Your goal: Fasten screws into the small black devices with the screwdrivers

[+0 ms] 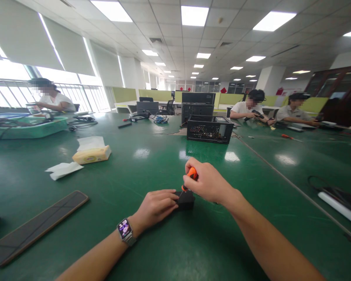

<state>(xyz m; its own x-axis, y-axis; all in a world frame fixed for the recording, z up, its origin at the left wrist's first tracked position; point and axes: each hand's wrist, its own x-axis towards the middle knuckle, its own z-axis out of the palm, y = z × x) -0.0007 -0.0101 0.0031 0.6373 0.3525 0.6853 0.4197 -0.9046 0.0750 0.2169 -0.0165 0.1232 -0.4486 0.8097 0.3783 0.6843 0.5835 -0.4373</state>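
A small black box (186, 201) rests on the green table (128, 249) in front of me. My left hand (159, 205), with a watch (125, 229) on the wrist, has its fingers closed around the box's left end. In my right hand (206, 179) is a screwdriver (192, 173) with an orange and black handle, gripped from above. It tilts, and its shaft points down at the top of the box. Whether the tip sits in a screw is too small to make out.
A phone (39, 226) lies at the left, below a tissue pack (92, 154) and a crumpled tissue (64, 170). A black computer case (210, 129) stands ahead. A green basket (32, 130) holds cables. Another screwdriver (289, 137) lies far right. Three people sit around the table.
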